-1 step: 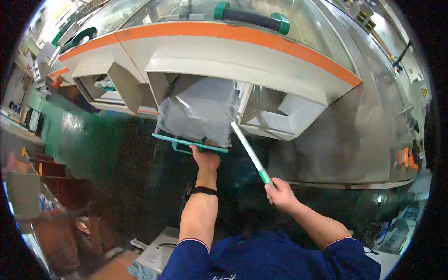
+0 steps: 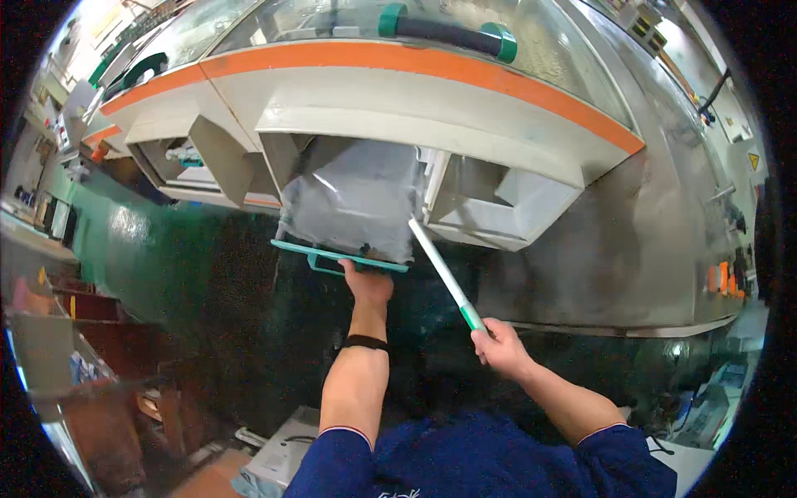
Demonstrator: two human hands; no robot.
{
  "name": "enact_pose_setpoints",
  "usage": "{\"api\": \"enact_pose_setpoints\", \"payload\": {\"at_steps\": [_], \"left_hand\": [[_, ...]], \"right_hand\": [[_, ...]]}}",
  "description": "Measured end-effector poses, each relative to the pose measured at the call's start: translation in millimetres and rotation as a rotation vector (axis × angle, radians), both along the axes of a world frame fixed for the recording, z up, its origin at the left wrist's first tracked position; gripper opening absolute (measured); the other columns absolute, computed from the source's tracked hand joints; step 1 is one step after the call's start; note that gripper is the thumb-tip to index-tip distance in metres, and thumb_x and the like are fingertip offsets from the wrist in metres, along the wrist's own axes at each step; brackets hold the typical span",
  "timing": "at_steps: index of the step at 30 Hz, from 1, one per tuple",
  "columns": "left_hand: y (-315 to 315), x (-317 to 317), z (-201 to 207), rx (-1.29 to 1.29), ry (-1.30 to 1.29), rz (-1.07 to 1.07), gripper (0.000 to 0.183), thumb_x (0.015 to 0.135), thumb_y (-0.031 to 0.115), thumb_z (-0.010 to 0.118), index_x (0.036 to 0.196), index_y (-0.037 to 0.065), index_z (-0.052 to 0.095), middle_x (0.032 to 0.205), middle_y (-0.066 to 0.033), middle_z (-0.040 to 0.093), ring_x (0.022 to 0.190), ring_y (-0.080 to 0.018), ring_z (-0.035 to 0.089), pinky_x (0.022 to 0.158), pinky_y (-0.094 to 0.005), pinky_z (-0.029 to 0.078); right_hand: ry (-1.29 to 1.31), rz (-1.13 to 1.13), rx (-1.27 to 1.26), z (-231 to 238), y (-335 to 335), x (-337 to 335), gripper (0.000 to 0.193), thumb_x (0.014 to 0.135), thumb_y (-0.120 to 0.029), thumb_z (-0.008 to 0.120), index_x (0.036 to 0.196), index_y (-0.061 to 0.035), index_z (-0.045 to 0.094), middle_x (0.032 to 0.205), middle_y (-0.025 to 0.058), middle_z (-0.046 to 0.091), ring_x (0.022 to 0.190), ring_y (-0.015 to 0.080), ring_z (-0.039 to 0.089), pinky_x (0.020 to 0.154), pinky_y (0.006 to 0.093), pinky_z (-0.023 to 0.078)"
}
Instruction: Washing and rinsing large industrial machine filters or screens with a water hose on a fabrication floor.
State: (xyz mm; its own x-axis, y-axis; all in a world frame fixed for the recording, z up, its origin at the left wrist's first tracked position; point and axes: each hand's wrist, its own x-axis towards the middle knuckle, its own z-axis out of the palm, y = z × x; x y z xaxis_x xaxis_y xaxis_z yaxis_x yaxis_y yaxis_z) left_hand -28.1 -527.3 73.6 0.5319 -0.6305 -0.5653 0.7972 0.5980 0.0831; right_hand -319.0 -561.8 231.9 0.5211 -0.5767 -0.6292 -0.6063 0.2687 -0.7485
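Observation:
A grey, shiny, wide tray (image 2: 353, 195) slopes out of the middle opening of a white machine cabinet. Along its near edge runs a teal handle (image 2: 311, 249). My left hand (image 2: 368, 286) is closed at this handle, its fingers partly hidden beneath and behind it. My right hand (image 2: 501, 344) is wrapped around the green grip end of a white stick (image 2: 440, 267). The stick slants up and to the left, and its far tip appears beside the tray's right edge; I cannot tell whether they touch.
The white machine cabinet (image 2: 357, 87) with an orange stripe spans the far side, a dark bar handle (image 2: 448, 33) with green ends above it. An open cubby door (image 2: 220, 158) juts out at left. On the right is an open compartment (image 2: 498, 195) beside a grey metal plate (image 2: 598, 257).

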Motion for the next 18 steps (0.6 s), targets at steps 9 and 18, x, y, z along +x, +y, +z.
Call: {"api": "enact_pose_setpoints", "payload": {"at_steps": [9, 18], "left_hand": [[-44, 60, -20, 0.322, 0.039, -0.43, 0.057, 0.099, 0.052, 0.059, 0.126, 0.003, 0.047, 0.103, -0.0117, 0.057, 0.091, -0.0246, 0.06, 0.082, -0.0461, 0.053], [-34, 137, -18, 0.828, -0.369, -0.505, 0.03, 0.1, 0.026, 0.061, 0.11, -0.002, 0.056, 0.097, -0.0103, 0.064, 0.078, -0.022, 0.065, 0.062, -0.0321, 0.058]], "right_hand": [[0.264, 0.239, -0.19, -5, -13, 53, 0.039, 0.092, -0.037, 0.062, 0.107, -0.0008, 0.066, 0.088, 0.0186, 0.069, 0.078, 0.0316, 0.067, 0.074, 0.0425, 0.053], [0.22, 0.157, -0.305, 8, -29, 129, 0.04, 0.091, -0.035, 0.062, 0.111, -0.0013, 0.068, 0.098, 0.0258, 0.07, 0.096, 0.0446, 0.068, 0.083, 0.0476, 0.052]]}}
